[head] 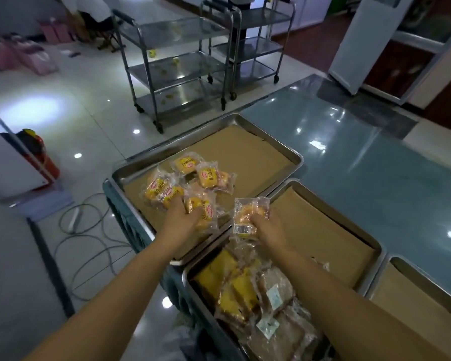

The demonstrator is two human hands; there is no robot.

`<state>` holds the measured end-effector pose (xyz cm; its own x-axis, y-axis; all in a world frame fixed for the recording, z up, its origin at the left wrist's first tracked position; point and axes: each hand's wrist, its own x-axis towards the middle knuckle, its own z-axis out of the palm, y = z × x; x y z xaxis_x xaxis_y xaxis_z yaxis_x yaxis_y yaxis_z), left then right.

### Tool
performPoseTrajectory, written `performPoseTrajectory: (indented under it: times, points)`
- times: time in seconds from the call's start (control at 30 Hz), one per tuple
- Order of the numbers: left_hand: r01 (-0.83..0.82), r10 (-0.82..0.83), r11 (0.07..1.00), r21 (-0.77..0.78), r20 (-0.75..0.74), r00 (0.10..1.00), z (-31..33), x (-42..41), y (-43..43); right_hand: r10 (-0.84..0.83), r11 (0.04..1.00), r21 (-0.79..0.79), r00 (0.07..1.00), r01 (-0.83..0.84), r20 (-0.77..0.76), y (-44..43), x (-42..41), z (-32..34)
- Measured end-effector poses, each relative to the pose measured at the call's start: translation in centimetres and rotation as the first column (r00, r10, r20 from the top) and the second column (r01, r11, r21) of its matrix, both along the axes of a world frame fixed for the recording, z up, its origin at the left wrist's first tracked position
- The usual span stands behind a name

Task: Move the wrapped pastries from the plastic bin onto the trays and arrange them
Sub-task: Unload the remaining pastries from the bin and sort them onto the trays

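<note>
Your right hand (pixel 265 226), mid-frame, pinches one wrapped pastry (pixel 248 213) by its lower edge. The packet stands above your fingers, over the far end of the bin (pixel 186 279). Your left hand (pixel 178 213) lies on the loose pastries (pixel 164 190) in the upper-left tray (pixel 271 138). Whether it grips one is unclear.

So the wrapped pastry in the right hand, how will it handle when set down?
Probably light: the right hand lifts the pastry by its fingers alone. The glossy wrapper looks slippery, so it may slide on the lined tray. It looks flattish, so unlikely to roll.
</note>
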<state>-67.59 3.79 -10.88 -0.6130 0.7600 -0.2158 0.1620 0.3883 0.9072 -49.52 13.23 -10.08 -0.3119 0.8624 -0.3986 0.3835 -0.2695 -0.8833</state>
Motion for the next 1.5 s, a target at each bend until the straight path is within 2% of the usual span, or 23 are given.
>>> performPoseTrajectory:
  times: [0.07,0.2,0.33,0.43,0.5,0.57,0.67,0.73,0.8,0.93,1.03,1.13,1.3,1.4,1.5]
  points:
    - [0.024,-0.024,1.000,-0.010,-0.011,1.000,-0.6,-2.2,2.3,-0.036,0.999,0.005,0.999,0.036,0.028,1.6,-2.1,-0.5]
    - [0.094,-0.101,0.994,-0.055,-0.132,0.986,-2.2,-6.3,6.5,-0.083,0.992,0.110,0.982,0.064,0.172,4.1,-6.2,-1.8]
    - [0.150,-0.162,0.985,-0.090,-0.154,0.975,-4.0,-8.8,9.9,-0.113,0.980,0.190,0.960,0.064,0.258,5.3,-10.5,-3.1]
    - [0.201,-0.226,0.972,-0.120,-0.259,0.939,-5.1,-9.7,11.6,-0.028,0.981,0.188,0.915,-0.052,0.402,5.6,-12.4,-4.0]
    - [0.243,-0.284,0.958,-0.155,-0.370,0.885,-5.7,-10.1,12.2,0.020,0.936,0.261,0.777,-0.235,0.629,5.9,-12.6,-4.6]
    - [0.261,-0.326,0.945,-0.196,-0.554,0.766,-5.9,-10.3,12.4,-0.023,0.862,0.320,0.600,-0.392,0.799,6.2,-12.3,-5.0]
    - [0.342,-0.403,0.910,-0.234,-0.692,0.599,-6.1,-10.6,12.7,-0.010,0.811,0.273,0.456,-0.517,0.890,6.7,-11.7,-5.7]
    - [0.398,-0.473,0.870,-0.292,-0.724,0.503,-6.4,-10.7,13.2,0.037,0.802,0.228,0.427,-0.552,0.903,6.9,-11.6,-6.4]
    - [0.403,-0.504,0.851,-0.336,-0.735,0.452,-6.7,-10.7,13.6,0.090,0.804,0.215,0.471,-0.554,0.878,7.3,-11.3,-6.8]
    - [0.398,-0.546,0.827,-0.396,-0.733,0.405,-6.5,-10.4,14.5,0.139,0.897,0.226,0.728,-0.380,0.672,7.6,-9.9,-6.2]
    - [0.381,-0.538,0.835,-0.398,-0.737,0.408,-5.4,-9.3,15.0,0.078,0.916,0.274,0.801,-0.292,0.593,7.2,-8.2,-5.1]
    - [0.470,-0.514,0.826,-0.312,-0.758,0.401,-3.1,-5.7,15.2,-0.018,0.929,0.317,0.834,-0.190,0.551,6.5,-5.8,-3.5]
    - [0.691,-0.451,0.723,-0.025,-0.775,0.443,1.0,2.6,14.9,-0.184,0.921,0.389,0.842,-0.034,0.508,4.7,0.5,0.8]
    - [0.766,-0.480,0.642,0.039,-0.758,0.441,2.8,7.3,14.4,-0.293,0.900,0.430,0.831,0.072,0.473,2.7,6.0,3.9]
    - [0.841,-0.539,0.538,0.059,-0.742,0.398,4.0,12.6,13.5,-0.406,0.867,0.470,0.785,0.168,0.469,-0.3,12.3,6.9]
